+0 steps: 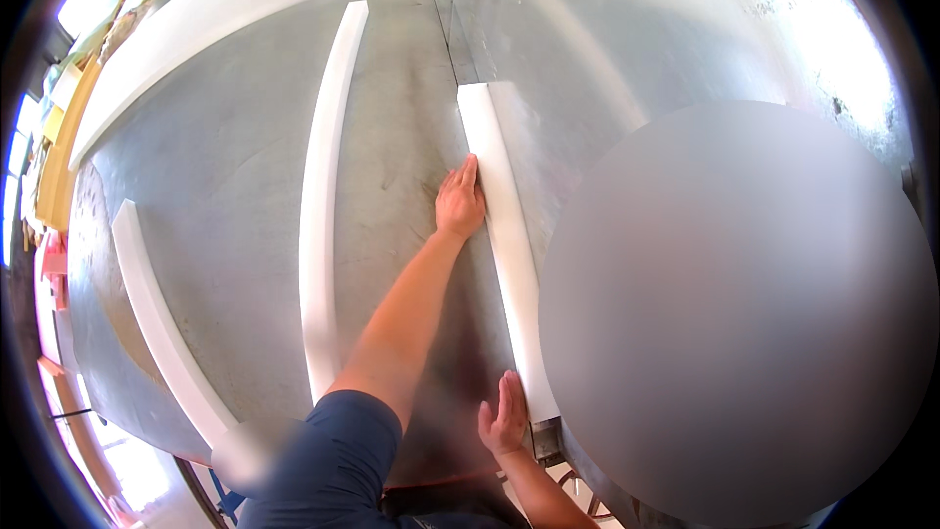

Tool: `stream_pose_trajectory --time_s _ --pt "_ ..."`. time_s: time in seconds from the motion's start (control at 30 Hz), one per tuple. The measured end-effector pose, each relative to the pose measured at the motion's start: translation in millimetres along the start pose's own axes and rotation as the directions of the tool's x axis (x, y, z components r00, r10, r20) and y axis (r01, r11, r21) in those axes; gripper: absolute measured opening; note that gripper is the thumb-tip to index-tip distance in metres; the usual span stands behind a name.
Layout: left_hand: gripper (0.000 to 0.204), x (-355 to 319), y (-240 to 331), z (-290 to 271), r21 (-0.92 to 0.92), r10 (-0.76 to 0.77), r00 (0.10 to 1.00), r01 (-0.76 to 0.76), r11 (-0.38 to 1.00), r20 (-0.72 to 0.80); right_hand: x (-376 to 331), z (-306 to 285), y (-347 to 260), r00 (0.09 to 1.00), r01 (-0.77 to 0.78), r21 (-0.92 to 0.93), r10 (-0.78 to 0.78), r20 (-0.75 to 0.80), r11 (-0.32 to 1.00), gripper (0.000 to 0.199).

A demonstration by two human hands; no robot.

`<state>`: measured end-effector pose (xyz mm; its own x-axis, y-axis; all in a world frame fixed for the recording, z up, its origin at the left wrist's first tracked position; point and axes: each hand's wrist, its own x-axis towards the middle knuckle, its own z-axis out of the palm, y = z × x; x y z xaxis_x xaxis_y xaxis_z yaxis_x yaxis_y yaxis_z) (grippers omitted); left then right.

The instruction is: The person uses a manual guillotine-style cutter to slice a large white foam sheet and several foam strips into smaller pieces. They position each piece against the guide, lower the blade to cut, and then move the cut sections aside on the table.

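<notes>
Left grip [460, 201] and right grip [503, 421] both unclenched, grasping nothing, fingers resting against white strip [504, 220] just right of them on tabletop [225, 137]. Step looks like lining strip up; next move likely calls for even sideways pressure from both.

Three white strips [505, 211], one board [215, 20]

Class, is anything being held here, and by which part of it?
Nothing looks gripped: the left hand and right hand rest open against the left side of the white strip.
</notes>
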<state>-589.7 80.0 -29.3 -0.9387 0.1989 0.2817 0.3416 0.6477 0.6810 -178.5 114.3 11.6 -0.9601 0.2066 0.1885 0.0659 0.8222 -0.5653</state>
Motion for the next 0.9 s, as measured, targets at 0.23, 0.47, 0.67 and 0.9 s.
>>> stream_pose_trajectory --time_s 0.23,0.47,0.67,0.9 --pt "0.057 -0.4 -4.5 3.3 -0.027 0.057 0.996 -0.059 0.998 -0.063 -2.1 2.4 0.8 1.0 0.006 -0.005 -0.006 0.001 1.0 0.057" --pt "0.058 -1.9 -4.9 3.6 -0.032 0.057 0.997 -0.059 0.998 -0.053 -4.0 6.4 2.4 1.0 0.003 0.006 -0.003 -0.004 1.0 0.055" --pt "0.057 -1.4 -7.3 6.0 -0.059 0.073 0.992 -0.079 0.995 -0.103 -4.5 7.5 2.6 1.0 -0.006 0.013 0.006 0.007 1.0 0.055" --pt "0.06 -2.7 -2.1 5.3 -0.073 0.047 0.997 -0.052 0.996 -0.059 -3.5 8.8 5.2 1.0 0.008 -0.053 -0.008 0.014 0.999 0.056"
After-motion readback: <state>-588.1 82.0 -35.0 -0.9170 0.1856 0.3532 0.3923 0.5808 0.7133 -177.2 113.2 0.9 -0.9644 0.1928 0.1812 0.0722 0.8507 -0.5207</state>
